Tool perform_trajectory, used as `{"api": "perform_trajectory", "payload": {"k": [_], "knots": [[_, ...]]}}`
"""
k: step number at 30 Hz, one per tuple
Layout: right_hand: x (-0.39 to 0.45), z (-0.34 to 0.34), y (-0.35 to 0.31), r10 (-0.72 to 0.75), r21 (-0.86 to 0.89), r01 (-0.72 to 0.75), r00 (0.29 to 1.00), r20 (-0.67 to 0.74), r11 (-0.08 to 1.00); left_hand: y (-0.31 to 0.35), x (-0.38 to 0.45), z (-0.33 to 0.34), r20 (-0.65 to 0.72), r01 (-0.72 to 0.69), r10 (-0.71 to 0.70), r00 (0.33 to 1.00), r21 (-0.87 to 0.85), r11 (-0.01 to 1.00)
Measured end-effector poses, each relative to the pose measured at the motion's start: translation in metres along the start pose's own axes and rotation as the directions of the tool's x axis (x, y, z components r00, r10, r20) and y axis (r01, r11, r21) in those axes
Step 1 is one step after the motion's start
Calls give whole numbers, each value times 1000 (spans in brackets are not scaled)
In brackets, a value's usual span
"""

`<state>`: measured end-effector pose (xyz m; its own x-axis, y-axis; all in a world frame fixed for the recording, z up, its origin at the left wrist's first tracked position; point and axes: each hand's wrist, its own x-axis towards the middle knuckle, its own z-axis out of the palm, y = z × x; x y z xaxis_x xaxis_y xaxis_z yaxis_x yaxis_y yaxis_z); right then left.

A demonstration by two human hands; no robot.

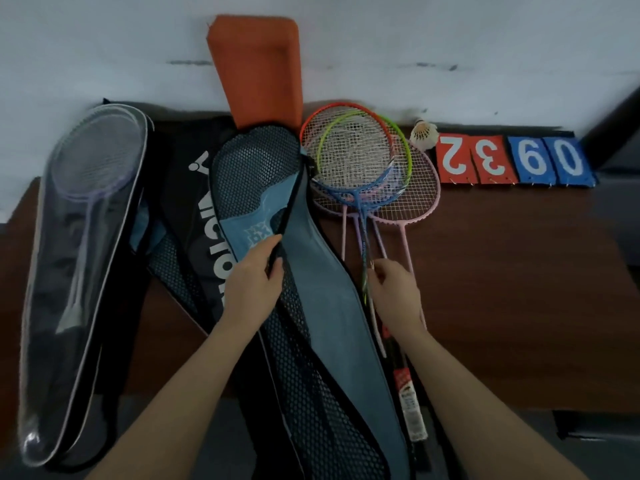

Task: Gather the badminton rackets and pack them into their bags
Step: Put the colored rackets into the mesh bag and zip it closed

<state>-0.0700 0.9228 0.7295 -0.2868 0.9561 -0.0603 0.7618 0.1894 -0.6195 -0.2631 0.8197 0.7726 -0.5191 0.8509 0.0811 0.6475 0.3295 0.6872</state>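
Several rackets [360, 161] lie stacked on the brown table [519, 271], with orange, green, blue and pink frames. My right hand [394, 296] pinches the thin shafts below the heads. A blue and black mesh racket bag [311, 306] lies open in the middle, and my left hand [252, 282] grips its black zipper edge. At the left, a clear-fronted bag [79, 271] holds a pale purple racket. Between them lies a black bag [204, 220] with white lettering.
An orange bag [259, 71] leans on the white wall behind the mesh bag. A shuttlecock [424, 133] sits beside red and blue score cards [512, 161] at the back right. A racket handle with a red label [410, 407] hangs over the table's front edge.
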Motion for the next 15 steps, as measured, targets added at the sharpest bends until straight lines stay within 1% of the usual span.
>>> {"api": "perform_trajectory", "payload": {"k": [2, 4, 8, 10, 12, 15], "knots": [[0, 10, -7, 53, 2, -53, 999, 13, 999, -6, -4, -5, 26, -20, 20, 999, -22, 1000], [1, 15, -11, 106, -39, -105, 994, 17, 994, -11, -7, -8, 31, -17, 18, 999, -47, 999], [11, 21, -13, 136, -207, -128, 990, 26, 970, -16, -9, -12, 26, -9, 11, 1000, -54, 999], [15, 23, -14, 131, -244, -121, 991, 23, 962, -18, -7, -12, 38, -20, 21, 999, -39, 999], [14, 24, -16, 105, -242, -104, 994, -7, 965, -19, -4, -10, 60, -43, 44, 997, -16, 999], [9, 19, -12, 112, -128, -119, 992, -57, 985, -21, 1, -8, 87, -69, 69, 994, -2, 998]]}}
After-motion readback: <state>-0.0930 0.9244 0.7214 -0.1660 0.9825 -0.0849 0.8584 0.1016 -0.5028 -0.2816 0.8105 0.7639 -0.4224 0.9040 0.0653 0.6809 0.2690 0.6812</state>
